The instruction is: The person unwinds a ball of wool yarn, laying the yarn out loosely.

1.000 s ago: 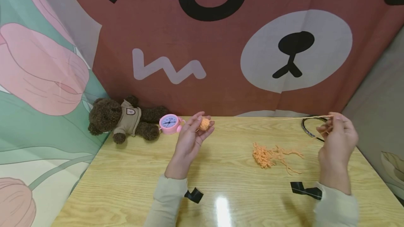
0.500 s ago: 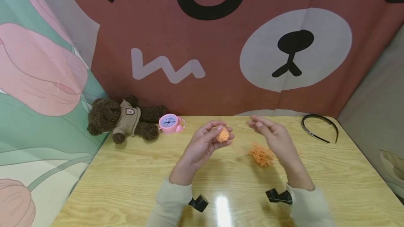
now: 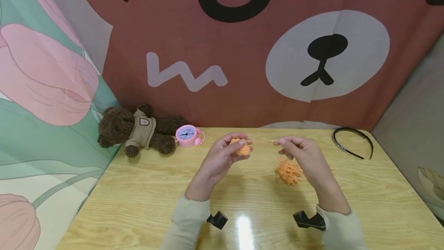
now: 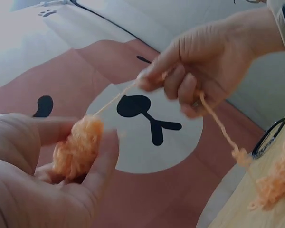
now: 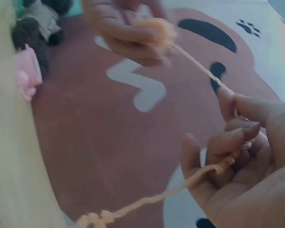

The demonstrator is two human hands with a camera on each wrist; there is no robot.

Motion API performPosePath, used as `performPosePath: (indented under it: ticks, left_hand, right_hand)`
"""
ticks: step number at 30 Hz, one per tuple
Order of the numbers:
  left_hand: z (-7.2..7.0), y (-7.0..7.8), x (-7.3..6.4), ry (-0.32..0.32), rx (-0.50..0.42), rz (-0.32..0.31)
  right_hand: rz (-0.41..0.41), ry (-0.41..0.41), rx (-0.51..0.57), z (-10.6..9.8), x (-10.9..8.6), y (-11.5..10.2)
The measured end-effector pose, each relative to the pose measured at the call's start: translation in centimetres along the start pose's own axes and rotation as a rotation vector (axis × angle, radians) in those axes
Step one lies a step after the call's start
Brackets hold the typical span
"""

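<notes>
A small orange yarn ball (image 3: 241,147) is held between the thumb and fingers of my left hand (image 3: 220,158). From it a strand of orange yarn (image 4: 118,97) runs taut to my right hand (image 3: 306,157), whose thumb and forefinger pinch it. The strand then passes through the curled fingers of that hand and hangs down, as the right wrist view shows. Below the right hand, a loose tangle of orange yarn (image 3: 289,172) lies on the table, partly hidden by that hand in the head view.
On the wooden table (image 3: 138,203), a brown teddy bear (image 3: 142,130) in a beige shirt lies at the back left. Beside it stands a pink alarm clock (image 3: 186,135). A black headband (image 3: 352,142) lies at the back right. A printed cloth (image 3: 243,57) hangs behind the table.
My right hand has come from the far right back toward my left hand, shortening the strand between them. The left hand, holding the ball, has shifted slightly right and down.
</notes>
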State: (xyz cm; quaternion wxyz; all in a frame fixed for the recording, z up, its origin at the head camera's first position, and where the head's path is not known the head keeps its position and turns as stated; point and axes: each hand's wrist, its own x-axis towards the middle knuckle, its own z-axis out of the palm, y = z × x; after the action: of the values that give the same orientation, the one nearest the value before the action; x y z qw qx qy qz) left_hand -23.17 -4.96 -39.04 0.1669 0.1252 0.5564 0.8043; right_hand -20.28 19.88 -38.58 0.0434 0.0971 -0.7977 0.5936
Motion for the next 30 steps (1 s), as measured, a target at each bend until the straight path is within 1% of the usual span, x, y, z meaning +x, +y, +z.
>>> performPosePath:
  ticks: [2,5,9,12,16,20,23,26,28,30]
  left_hand:
    - [-0.2,-0.2,0.3,0.063,-0.028,0.006]
    - [-0.5,-0.4,0.6,0.154,-0.082,0.030]
    - [-0.8,-0.6,0.8,0.233,-0.147,0.081]
    - [-0.9,-0.6,1.0,0.285,-0.198,0.121]
    - [-1.0,-0.5,1.2,0.366,-0.281,0.173]
    - [-1.2,-0.2,1.3,0.451,-0.372,0.229]
    - [-1.4,0.1,1.2,0.502,-0.422,0.275]
    - [-1.7,0.3,1.1,0.518,-0.445,0.306]
    - [-1.9,0.3,1.0,0.519,-0.452,0.317]
    - [-1.9,0.4,0.9,0.521,-0.458,0.326]
  right_hand:
    - [-0.023,0.073,0.051,-0.9,-0.1,0.0]
    - [-0.039,0.157,0.146,-2.2,-0.2,0.0]
    - [-0.044,0.222,0.251,-3.2,-0.1,0.2]
    - [-0.051,0.235,0.279,-3.5,-0.1,0.3]
    - [-0.059,0.230,0.280,-3.6,-0.3,0.4]
    - [-0.053,0.187,0.240,-3.8,-0.3,0.7]
    - [-0.023,0.167,0.193,-4.3,-0.1,1.2]
    - [0.023,0.210,0.197,-4.9,0.1,1.8]
    - [0.048,0.246,0.220,-5.3,0.2,2.1]
    - [0.057,0.261,0.248,-5.6,0.2,2.4]
